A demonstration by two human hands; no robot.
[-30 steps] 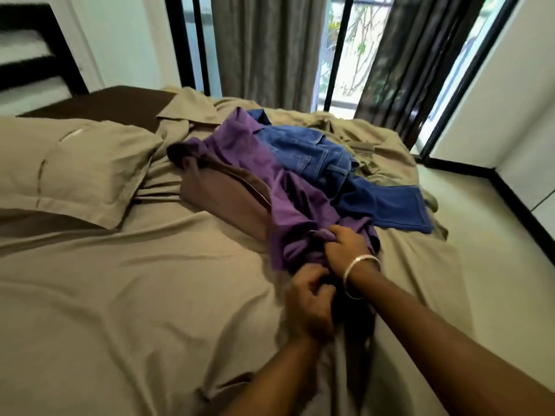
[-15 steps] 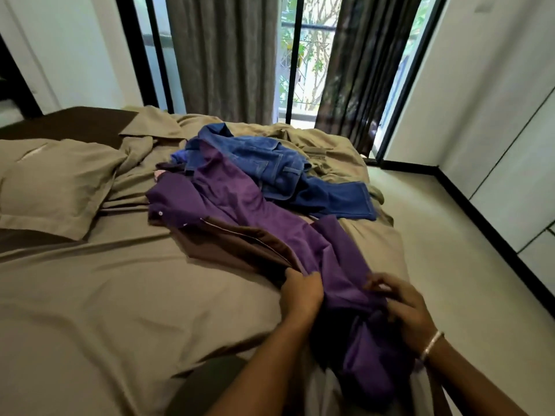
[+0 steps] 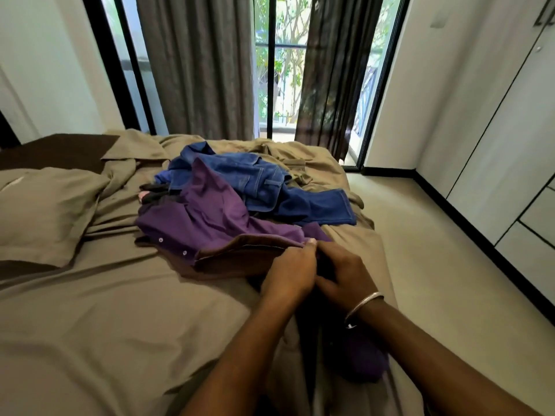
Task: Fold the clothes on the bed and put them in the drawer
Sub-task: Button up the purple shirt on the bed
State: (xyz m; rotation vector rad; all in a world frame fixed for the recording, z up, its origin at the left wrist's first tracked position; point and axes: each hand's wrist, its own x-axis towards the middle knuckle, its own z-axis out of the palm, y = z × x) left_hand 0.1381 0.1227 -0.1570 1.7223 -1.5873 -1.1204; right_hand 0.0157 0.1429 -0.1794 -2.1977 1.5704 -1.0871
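Observation:
A purple shirt (image 3: 210,214) with a brown inner side lies crumpled in the middle of the bed (image 3: 105,310). My left hand (image 3: 289,271) pinches its near edge between thumb and fingers. My right hand (image 3: 345,271), with a metal bangle on the wrist, lies curled on the same cloth right beside the left; what its fingers hold is hidden. More purple cloth (image 3: 363,355) hangs off the bed's edge below my right wrist. Blue jeans (image 3: 270,187) lie behind the shirt, partly over it. A dark garment (image 3: 153,195) peeks out at the pile's left.
A tan pillow (image 3: 45,211) lies at the left. A rumpled tan cover (image 3: 300,157) is bunched at the far side. Grey curtains (image 3: 198,64) hang before glass doors. White cupboard fronts (image 3: 510,163) line the right wall, with bare floor (image 3: 435,250) between.
I have dragged the purple shirt nearer and both hands have come together on its near edge. The view has tilted up toward the window.

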